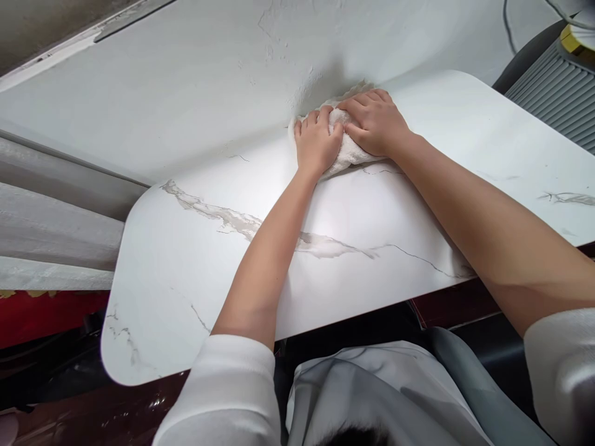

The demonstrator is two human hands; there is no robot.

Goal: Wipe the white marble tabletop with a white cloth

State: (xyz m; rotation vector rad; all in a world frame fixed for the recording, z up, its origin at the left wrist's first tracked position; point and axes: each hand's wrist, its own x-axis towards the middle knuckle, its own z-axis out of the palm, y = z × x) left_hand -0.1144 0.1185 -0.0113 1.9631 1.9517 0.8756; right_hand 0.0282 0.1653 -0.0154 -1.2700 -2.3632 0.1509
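Observation:
A crumpled off-white cloth [352, 150] lies on the white marble-patterned table [344, 285], close against the wall at the table's back edge. My left hand [317, 140] grips the cloth's left part, fingers bent over it. On the cloth's right part, my right hand [380, 122] presses down with its fingers curled over the fabric. The two hands are side by side, thumbs near each other. Part of the cloth is hidden under the palms and fingers.
A white wall [195, 105] with peeling patches runs along the back of the table. Grey-white curtain folds [56, 217] hang at the left. At the right stands a ribbed grey object [553, 93], with a cable [507, 28] above it. The table's corners are rounded.

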